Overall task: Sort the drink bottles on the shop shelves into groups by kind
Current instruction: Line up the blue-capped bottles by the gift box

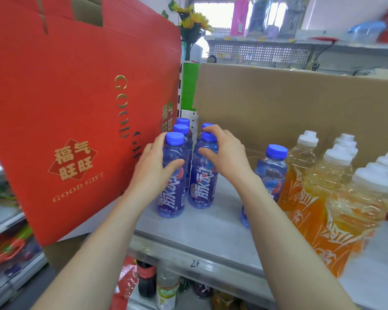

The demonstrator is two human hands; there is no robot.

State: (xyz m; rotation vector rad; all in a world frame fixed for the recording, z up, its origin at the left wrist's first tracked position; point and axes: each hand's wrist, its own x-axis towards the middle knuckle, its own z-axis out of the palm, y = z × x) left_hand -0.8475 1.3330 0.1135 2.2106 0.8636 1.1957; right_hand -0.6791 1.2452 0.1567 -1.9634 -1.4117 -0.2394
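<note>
Two bare forearms are stretched up from the bottom edge of the frame. At centre, the left blue bottle (171, 193) is held by the left hand (151, 168), with fingers curled round its shoulder. The right blue bottle (202, 186), just beside it, is gripped near the cap by the right hand (229, 153). Both are standing on the grey shelf (211, 227), between a red gift box (76, 108) at left and orange drink bottles (311, 193) at right.

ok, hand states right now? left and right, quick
Left hand: closed, gripping the front-left blue bottle around its upper body.
Right hand: closed, gripping the front-right blue bottle just below its cap.
</note>
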